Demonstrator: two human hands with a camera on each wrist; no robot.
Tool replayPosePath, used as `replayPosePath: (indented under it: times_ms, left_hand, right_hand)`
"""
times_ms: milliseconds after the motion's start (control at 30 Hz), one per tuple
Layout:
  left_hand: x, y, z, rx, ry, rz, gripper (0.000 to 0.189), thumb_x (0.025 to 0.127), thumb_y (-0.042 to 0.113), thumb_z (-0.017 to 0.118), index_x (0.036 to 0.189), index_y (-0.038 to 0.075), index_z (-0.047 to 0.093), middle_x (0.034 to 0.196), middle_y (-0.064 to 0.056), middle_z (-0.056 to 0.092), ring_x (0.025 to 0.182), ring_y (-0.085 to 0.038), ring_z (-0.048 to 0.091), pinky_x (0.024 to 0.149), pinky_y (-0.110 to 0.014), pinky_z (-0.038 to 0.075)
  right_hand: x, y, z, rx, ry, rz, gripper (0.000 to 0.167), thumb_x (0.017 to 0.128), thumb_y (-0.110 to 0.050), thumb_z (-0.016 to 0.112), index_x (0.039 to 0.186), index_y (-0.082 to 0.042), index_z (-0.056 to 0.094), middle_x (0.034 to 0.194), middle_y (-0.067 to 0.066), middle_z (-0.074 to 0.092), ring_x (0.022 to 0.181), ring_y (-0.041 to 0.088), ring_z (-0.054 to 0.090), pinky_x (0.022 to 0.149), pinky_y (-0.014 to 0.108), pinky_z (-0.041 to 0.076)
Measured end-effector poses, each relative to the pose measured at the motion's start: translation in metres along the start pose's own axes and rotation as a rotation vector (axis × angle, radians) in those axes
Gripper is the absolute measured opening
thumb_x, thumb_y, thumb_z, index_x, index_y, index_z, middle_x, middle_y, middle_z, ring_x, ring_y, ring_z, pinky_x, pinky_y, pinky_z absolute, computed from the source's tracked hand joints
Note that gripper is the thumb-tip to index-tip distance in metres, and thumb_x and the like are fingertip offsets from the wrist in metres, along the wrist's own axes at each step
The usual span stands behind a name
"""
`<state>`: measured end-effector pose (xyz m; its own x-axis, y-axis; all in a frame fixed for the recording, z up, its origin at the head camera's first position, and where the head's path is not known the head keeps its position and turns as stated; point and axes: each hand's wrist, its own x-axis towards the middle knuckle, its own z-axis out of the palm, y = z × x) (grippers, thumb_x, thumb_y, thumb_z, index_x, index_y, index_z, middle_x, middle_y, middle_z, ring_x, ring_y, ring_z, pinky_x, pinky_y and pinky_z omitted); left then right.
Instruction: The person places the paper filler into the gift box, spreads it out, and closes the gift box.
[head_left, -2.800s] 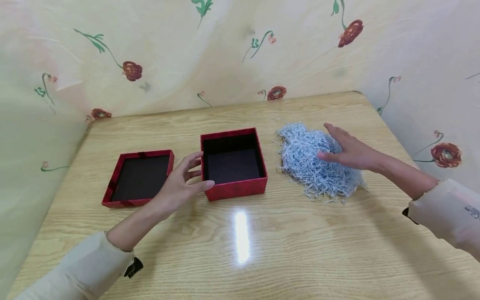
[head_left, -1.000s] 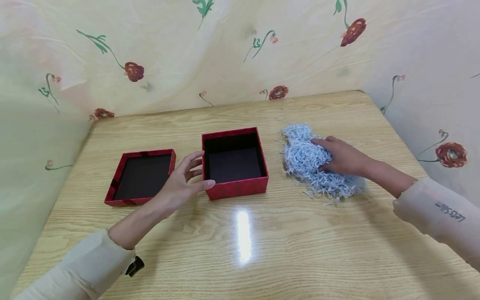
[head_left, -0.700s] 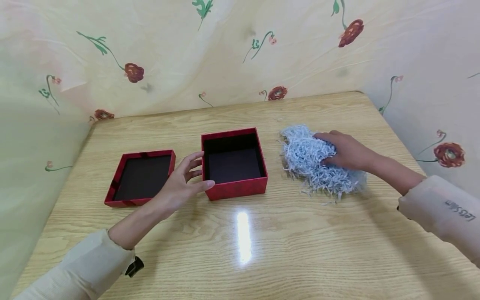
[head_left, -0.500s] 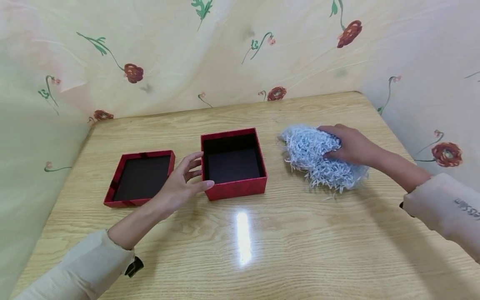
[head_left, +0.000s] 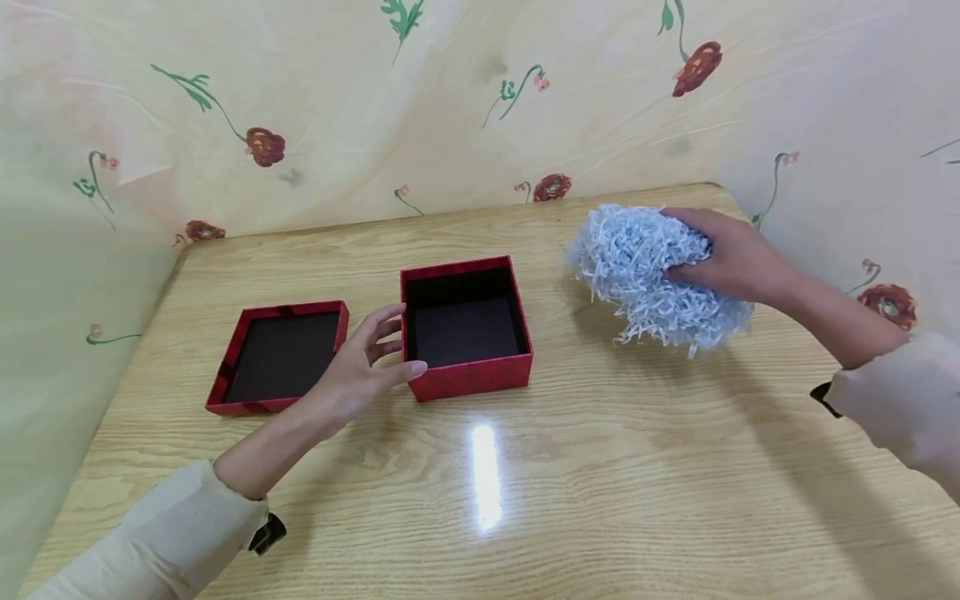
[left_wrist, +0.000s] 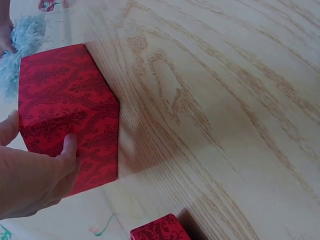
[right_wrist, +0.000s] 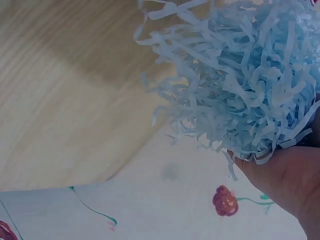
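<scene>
A clump of pale blue shredded paper (head_left: 637, 258) hangs in my right hand (head_left: 738, 254), raised over the table with its shadow beneath. Thumb and fingers grip the clump from its right side; some fingertips are buried in the strands. In the right wrist view the shredded paper (right_wrist: 250, 80) fills the upper right, above the base of my hand (right_wrist: 285, 175). My left hand (head_left: 352, 375) rests against the left side of a red box (head_left: 472, 379), thumb at its front corner. The patterned side of this box (left_wrist: 70, 110) shows in the left wrist view.
A red lid (head_left: 255, 407) with a black inside lies upturned left of the box, beside the left forearm. The wooden table (head_left: 600, 483) ends at the back against a flower-printed cloth (head_left: 337, 100), which also stands along both sides.
My right hand has come down onto the shredded paper heap, gripped it and lifted it up and slightly right off the table. The left hand, box and lid stay put.
</scene>
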<state>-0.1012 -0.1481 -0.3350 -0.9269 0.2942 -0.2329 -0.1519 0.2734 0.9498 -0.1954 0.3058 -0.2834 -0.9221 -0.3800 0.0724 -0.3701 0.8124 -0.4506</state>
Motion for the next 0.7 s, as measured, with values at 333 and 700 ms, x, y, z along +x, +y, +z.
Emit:
replayPosePath:
  times_ms: [333, 700]
  left_hand:
    - [0.0, 0.001, 0.0, -0.006, 0.005, -0.009, 0.079, 0.086, 0.022, 0.075, 0.149, 0.03, 0.028, 0.153, -0.005, 0.028, 0.134, -0.024, 0.037, 0.102, -0.047, 0.042]
    - [0.001, 0.001, 0.0, -0.005, 0.001, -0.007, 0.08, 0.086, 0.023, 0.074, 0.15, 0.031, 0.027, 0.154, -0.005, 0.027, 0.135, -0.024, 0.036, 0.102, -0.047, 0.043]
  right_hand:
    - [0.006, -0.014, -0.015, 0.102, 0.009, 0.068, 0.081, 0.08, -0.008, 0.078, 0.148, -0.01, 0.036, 0.145, 0.026, 0.038, 0.13, 0.05, 0.033, 0.103, 0.067, 0.025]
    - [0.01, -0.02, -0.022, 0.13, 0.005, 0.075, 0.079, 0.082, -0.011, 0.077, 0.149, -0.011, 0.034, 0.147, 0.025, 0.035, 0.132, 0.05, 0.031, 0.106, 0.067, 0.022]
